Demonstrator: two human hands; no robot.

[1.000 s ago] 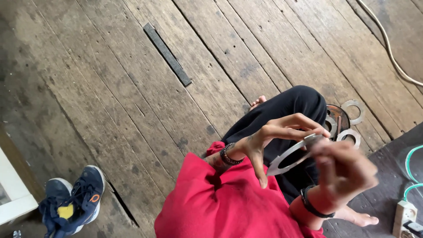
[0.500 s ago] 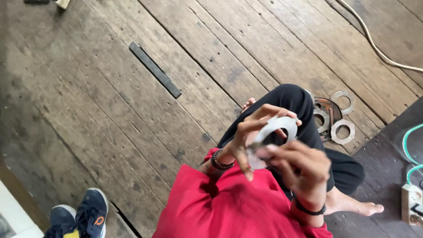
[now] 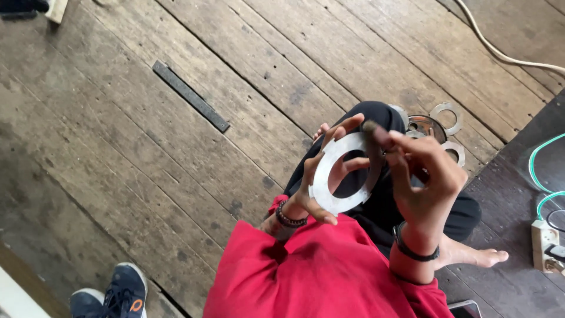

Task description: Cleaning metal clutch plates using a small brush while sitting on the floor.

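Observation:
A flat, silver metal ring (image 3: 322,178) with a wide hole is held up over my lap, its face turned toward me. My left hand (image 3: 315,188), with a beaded bracelet on the wrist, grips the ring's left and lower rim, and its fingers show through the hole. Wearing a black wristband, my right hand (image 3: 421,174) pinches the upper right rim with dark-smudged fingertips. I sit on a wooden plank floor (image 3: 247,70) in a red shirt and black trousers.
Several similar metal rings and a round part (image 3: 438,126) lie on the floor beyond my knee. A flat dark metal bar (image 3: 189,94) lies to the left. A white cable (image 3: 500,54), green cable (image 3: 538,171) and power strip (image 3: 544,241) are at right. Blue shoes (image 3: 118,294) sit bottom left.
The ring was tilted nearly edge-on a second ago; it now faces me flat. Both hands have shifted left and slightly up, and the right hand now grips the upper rim.

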